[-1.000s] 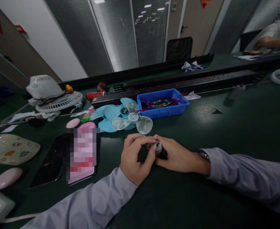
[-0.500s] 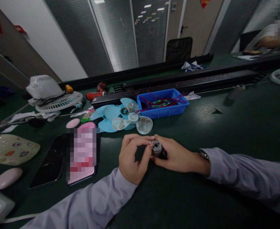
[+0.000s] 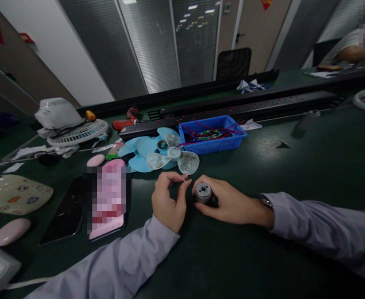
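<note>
My right hand (image 3: 229,202) is wrapped round a small metal cylinder (image 3: 204,192), which stands upright with its round face up. Dark holes show in that face; the lower part is hidden by my fingers. Just to the left, my left hand (image 3: 169,204) is closed in a pinch, thumb against fingertip, apart from the cylinder. Something tiny and pale may be between those fingertips, too small to name. Beyond my hands lie light-blue fan blades (image 3: 143,160) and a greyish fan blade (image 3: 188,162).
A blue bin (image 3: 215,146) holds circuit boards and red wires. On the left are a pink-screened phone (image 3: 109,226), a dark phone (image 3: 62,211), a patterned pouch (image 3: 17,193) and a white fan (image 3: 56,116). A red drill (image 3: 124,123) lies behind; a person (image 3: 353,47) sits far right.
My left hand has drawn back to the left, its fingertips leaving the top of the metal cylinder. The right hand keeps hold of the cylinder in nearly the same place.
</note>
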Action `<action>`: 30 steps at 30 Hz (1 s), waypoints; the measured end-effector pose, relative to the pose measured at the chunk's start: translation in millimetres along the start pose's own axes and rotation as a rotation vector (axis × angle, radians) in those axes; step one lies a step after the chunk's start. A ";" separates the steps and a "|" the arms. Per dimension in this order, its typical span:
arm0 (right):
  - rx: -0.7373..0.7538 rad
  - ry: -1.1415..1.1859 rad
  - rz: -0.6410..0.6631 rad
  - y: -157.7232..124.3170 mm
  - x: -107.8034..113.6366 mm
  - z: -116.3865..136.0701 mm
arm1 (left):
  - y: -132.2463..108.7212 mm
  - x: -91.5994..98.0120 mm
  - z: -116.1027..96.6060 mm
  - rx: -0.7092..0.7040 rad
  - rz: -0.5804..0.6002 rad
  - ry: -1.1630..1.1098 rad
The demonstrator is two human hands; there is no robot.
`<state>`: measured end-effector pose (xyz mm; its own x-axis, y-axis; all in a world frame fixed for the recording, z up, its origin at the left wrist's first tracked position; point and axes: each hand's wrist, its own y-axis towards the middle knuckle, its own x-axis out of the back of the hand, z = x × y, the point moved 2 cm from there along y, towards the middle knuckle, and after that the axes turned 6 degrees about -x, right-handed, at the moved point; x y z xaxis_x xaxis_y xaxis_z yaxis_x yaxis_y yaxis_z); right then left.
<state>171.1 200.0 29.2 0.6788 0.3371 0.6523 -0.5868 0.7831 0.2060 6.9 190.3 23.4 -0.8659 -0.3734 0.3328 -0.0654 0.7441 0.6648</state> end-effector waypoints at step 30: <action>-0.007 0.001 0.003 -0.9 -0.3 0.4 | 7.8 -4.2 1.7 0.021 0.393 0.300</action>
<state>171.3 199.0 29.1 0.6775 0.3397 0.6524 -0.5855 0.7859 0.1989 9.2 198.6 26.1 -0.6462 -0.2029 0.7357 0.2247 0.8707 0.4374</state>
